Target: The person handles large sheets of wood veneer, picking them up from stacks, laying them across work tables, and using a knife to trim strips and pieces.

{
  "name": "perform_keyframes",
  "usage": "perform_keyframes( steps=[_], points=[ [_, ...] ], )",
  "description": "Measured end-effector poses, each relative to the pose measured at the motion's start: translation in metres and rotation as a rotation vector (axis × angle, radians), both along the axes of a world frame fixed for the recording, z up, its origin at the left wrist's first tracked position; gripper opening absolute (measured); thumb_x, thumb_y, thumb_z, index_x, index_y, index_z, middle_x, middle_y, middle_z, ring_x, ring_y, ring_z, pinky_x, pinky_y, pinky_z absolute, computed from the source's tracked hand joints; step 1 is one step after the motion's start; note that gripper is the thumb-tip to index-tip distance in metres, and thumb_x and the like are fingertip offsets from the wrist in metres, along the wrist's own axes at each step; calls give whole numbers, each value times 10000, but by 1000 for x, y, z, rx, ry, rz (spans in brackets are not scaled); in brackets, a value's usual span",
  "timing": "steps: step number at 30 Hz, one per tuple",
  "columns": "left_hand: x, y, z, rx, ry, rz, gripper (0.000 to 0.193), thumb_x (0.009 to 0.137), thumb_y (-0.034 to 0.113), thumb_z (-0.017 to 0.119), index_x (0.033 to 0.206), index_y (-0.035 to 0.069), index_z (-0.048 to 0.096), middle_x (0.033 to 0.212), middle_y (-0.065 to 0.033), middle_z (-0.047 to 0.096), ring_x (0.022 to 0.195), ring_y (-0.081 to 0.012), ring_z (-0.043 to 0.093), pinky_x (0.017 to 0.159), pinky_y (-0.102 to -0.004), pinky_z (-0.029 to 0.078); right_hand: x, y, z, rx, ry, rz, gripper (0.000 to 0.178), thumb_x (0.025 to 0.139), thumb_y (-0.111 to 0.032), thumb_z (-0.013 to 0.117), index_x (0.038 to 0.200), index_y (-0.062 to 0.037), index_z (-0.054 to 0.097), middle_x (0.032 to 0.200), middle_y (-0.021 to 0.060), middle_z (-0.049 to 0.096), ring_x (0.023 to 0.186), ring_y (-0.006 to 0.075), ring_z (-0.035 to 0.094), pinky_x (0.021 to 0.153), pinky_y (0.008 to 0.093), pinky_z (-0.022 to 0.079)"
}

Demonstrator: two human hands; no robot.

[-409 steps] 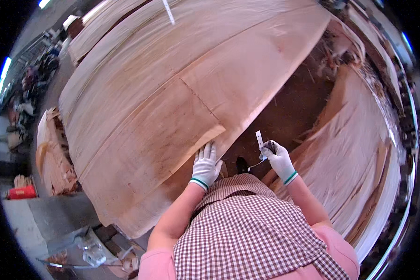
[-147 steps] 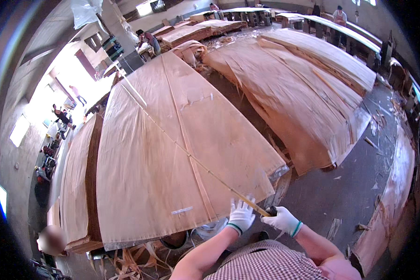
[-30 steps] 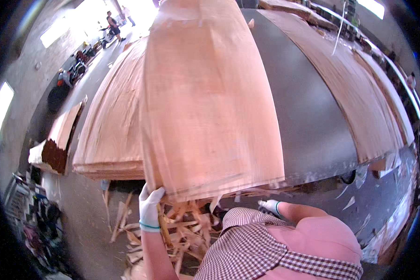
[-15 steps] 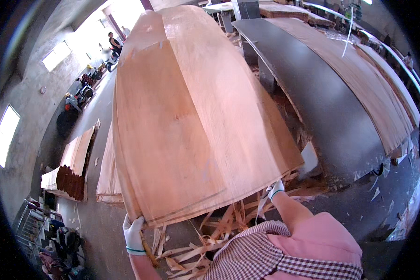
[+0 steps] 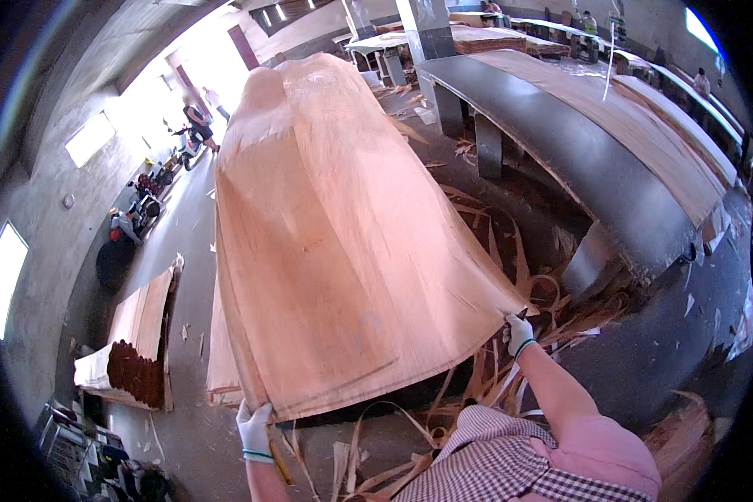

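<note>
Gloved left hand [image 5: 254, 428] grips the near left corner of a large veneer sheet [image 5: 343, 243], which spans up and away between both hands, gloved right hand [image 5: 519, 333] pinching its near right corner, scrap strips [image 5: 510, 276] below, long table [image 5: 586, 159] beyond right.

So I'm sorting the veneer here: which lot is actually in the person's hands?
The big sheet, gripped at its near corners by left hand and right hand; the side stack lies untouched.

single head-worn fisheye view, looking down and forward, close over a veneer sheet [image 5: 343, 243], workshop floor beyond
</note>
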State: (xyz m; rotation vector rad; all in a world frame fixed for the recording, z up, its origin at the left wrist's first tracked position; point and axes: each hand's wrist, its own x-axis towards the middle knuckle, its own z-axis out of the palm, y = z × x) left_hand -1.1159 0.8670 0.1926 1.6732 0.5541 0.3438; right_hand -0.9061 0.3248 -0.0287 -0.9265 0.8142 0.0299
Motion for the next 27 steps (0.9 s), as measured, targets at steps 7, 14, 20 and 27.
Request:
perform_keyframes(
  steps=[7,14,20,27],
  points=[
    [50,58,-45,-4,-96,-22,246,761,-47,585,1002,-8,620,895,-44,656,776,-113,604,710,-251,490,16,89,7,-256,-247,-138,85,846,-134,644,893,-70,617,700,-27,562,466,78,468,407,258,345],
    [104,130,-85,78,-35,3,256,760,-63,579,1009,-11,609,887,-39,650,789,-128,610,710,-248,494,46,178,-12,-288,-347,-186,107,855,-124,630,777,-118,556,605,-43,508,434,80,455,397,243,358],
    [146,171,-146,84,-126,19,260,748,-71,582,1000,-12,606,875,-45,652,785,-136,615,712,-264,499,53,231,-11,-316,-176,-92,80,856,-120,630,800,-102,576,596,-30,539,423,91,490,374,242,349],
    [186,195,-195,-24,-31,2,254,751,-46,592,1001,-7,602,876,-56,652,787,-131,613,710,-263,494,45,269,-52,-395,-8,-173,84,848,-180,632,850,-117,578,631,1,573,440,123,558,347,259,359]
  ],
)
